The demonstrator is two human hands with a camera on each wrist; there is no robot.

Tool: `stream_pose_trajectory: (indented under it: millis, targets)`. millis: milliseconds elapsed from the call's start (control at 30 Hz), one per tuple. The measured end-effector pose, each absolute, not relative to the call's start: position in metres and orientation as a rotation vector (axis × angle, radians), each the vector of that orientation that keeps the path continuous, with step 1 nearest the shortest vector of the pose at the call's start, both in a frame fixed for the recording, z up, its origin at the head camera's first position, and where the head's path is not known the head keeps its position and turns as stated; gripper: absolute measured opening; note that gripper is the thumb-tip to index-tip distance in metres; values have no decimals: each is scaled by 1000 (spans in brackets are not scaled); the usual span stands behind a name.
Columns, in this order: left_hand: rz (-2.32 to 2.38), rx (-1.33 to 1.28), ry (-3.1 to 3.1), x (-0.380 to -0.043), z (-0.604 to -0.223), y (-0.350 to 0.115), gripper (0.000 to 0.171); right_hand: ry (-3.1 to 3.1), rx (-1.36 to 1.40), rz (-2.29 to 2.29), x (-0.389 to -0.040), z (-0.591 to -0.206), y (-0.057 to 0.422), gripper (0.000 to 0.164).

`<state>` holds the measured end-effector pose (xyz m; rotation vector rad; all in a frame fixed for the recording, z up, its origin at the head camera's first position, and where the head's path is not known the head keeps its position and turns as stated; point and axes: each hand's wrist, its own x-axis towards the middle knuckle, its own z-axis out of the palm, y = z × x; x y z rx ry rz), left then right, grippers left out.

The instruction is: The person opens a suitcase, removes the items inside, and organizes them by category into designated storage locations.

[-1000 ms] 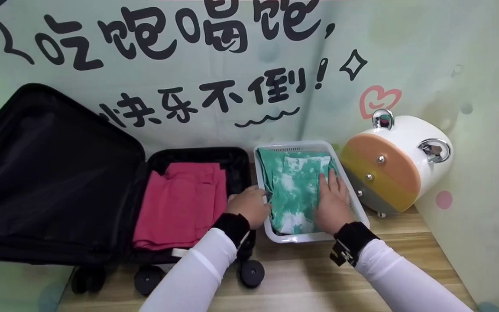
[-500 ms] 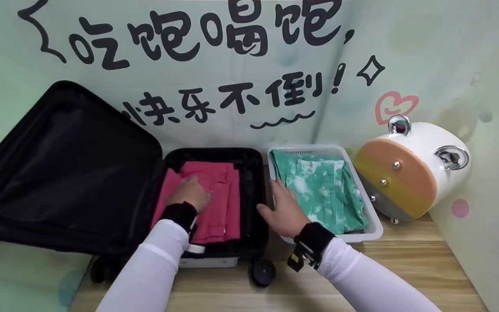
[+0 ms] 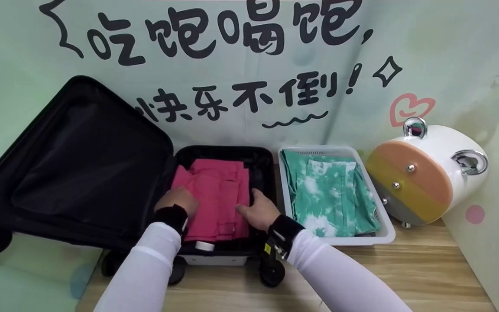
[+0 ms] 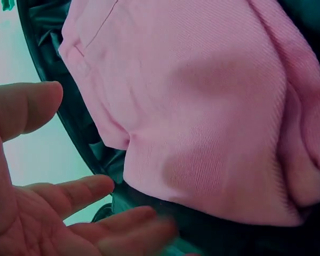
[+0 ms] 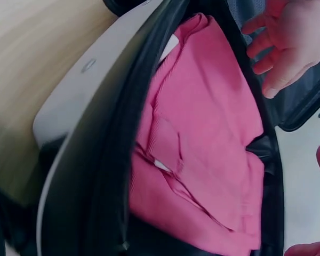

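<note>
The folded pink twill garment should prove light, soft and floppy, best held beneath both side edges. Left hand and right hand: fingers released, gripping nothing.

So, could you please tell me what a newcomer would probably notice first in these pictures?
Probably the bright pink cloth in the open suitcase, between the left hand and the right hand. Next might come the large black writing on the backdrop behind, then the green-and-white cloth in the basket to the suitcase's right.
</note>
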<state>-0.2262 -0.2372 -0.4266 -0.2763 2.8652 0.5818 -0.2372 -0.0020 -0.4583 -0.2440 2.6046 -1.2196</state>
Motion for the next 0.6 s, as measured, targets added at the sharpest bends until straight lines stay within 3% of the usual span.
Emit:
stream_pose_trajectory:
  millis: [267,600]
  targets:
    - [572,-273,2852,-224,-430,-233,27,2526,-206,-1215,-244,-476,-13,75]
    - [516,-254,2797,-233,-430,-239,33,2401,-238,-1249,-252,-488,-15,28]
